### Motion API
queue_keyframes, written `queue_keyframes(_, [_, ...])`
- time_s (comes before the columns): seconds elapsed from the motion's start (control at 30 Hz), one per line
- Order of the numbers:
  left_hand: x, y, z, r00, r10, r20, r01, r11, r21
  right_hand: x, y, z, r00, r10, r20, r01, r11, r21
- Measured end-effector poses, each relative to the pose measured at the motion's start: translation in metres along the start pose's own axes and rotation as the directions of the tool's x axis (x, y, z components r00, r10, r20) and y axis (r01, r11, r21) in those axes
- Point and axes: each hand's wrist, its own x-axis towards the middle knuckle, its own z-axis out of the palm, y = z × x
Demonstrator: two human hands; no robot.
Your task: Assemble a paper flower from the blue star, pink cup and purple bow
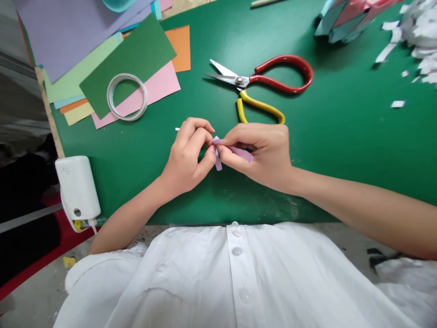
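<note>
From where I stand, everything on the green table (341, 136) seems to lie around the scissors (240, 81), which rest with their blades apart, one handle red and one yellow. On the near side of the scissors, the person is bent to a lilac paper strip (218, 163). The left hand (186, 157) has its thumb and fingertips closed on the strip's folded end, and the right hand (266, 152) pinches the same strip between thumb and forefinger, a longer length of it running under the palm. The fingertips of the two hands almost meet there, and the right hand's knuckles come close to the scissors' yellow handle; I can't tell whether they touch. Off to the left of the scissors, a roll of tape (110, 98) lies flat, a green sheet (146, 50) and a pink sheet (162, 84) showing through its ring. Farther out on that side, a rounded pale-blue vessel (119, 3) sits on a purple sheet (75, 32); it is cut off from my view, so I can't say what it holds. Well beyond the scissors to the right stands a folded pink-and-blue paper piece (351, 20), its top out of sight, so its inside is hidden from me too. Just past it, farther right of the scissors, white paper scraps (423, 36) are heaped loose on the tabletop. Nearer the person than the scissors and far to the left, a white device (78, 187) with a cable sits at the table's edge.
</note>
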Motion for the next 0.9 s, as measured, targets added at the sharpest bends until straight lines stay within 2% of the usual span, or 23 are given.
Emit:
queue_keyframes(0.33, [0.000, 0.000, -0.002, 1.000, -0.015, 0.004, 0.015, 0.999, -0.030, 0.002, 0.000, -0.002, 0.996, 0.092, 0.012, -0.093, 0.993, 0.074])
queue_keyframes(0.63, [0.002, -0.001, -0.003, 0.999, -0.029, 0.014, 0.030, 0.999, -0.042, 0.003, -0.001, -0.002, 0.992, 0.126, 0.014, -0.127, 0.984, 0.127])
queue_keyframes(0.8, [0.008, -0.014, -0.025, 0.997, -0.077, 0.030, 0.077, 0.997, 0.025, 0.006, -0.004, -0.004, 0.979, 0.205, -0.011, -0.200, 0.964, 0.174])
queue_keyframes(0.9, [0.012, -0.029, -0.046, 0.989, -0.101, 0.111, 0.087, 0.988, 0.125, 0.008, -0.005, -0.006, 0.969, 0.243, -0.040, -0.229, 0.950, 0.210])
